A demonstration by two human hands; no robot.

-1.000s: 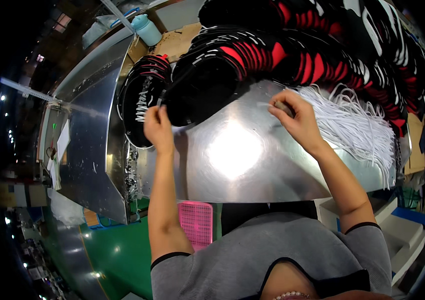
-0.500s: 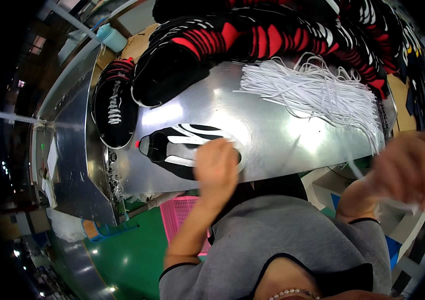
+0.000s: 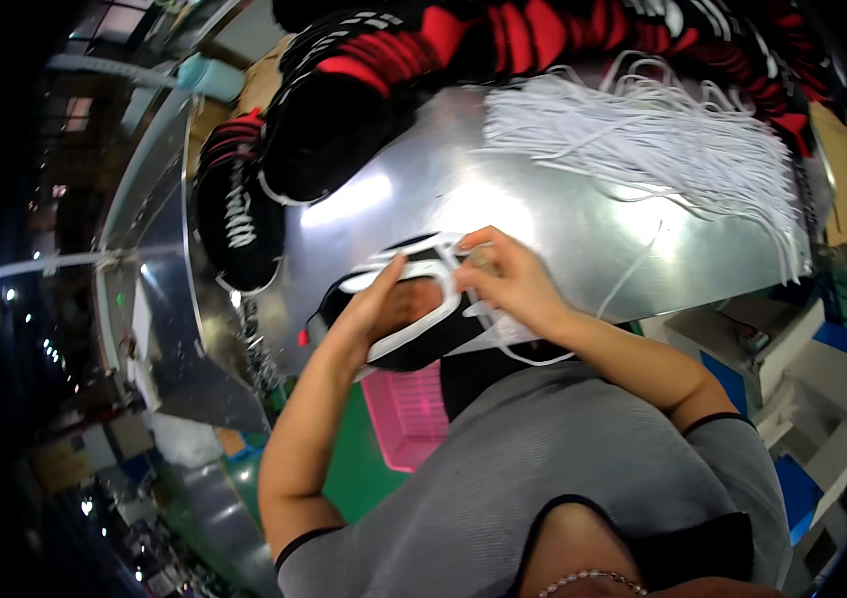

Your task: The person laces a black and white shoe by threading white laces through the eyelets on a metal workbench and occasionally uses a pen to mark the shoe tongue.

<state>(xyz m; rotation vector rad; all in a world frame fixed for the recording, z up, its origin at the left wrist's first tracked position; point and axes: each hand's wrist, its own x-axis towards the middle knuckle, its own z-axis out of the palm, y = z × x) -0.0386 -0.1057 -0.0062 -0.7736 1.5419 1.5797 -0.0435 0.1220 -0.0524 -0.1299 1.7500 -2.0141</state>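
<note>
At the far left of the shiny metal desk (image 3: 583, 229) a black shoe upper with white lettering (image 3: 236, 214) lay by the desk's left edge, well apart from your hands. Nearer to you, below the desk's near edge, a pink plastic basket (image 3: 414, 414) sat over the green floor (image 3: 354, 468). Your left hand (image 3: 376, 304) rested on the black shoe upper with white stripes (image 3: 414, 319), which lay at the near edge of the desk just in front of your chest; your fingers were curled over its opening, the grip pressed around the upper's rim. Just to the right, your right hand (image 3: 508, 279) touched the same upper from its right side, the fingertips pressed together in a pinch on a white shoelace (image 3: 503, 344) whose loose end trailed down off the desk's edge toward your grey shirt. Whether the lace was already threaded through the upper I could not tell. Farther off, along the far edge of the desk, a heap of black and red shoe uppers (image 3: 503, 40) stretched across the scene, and to the right of your hands, toward the far right, a thick bundle of white shoelaces (image 3: 663, 145) lay spread on the metal, well apart from the upper you held.
</note>
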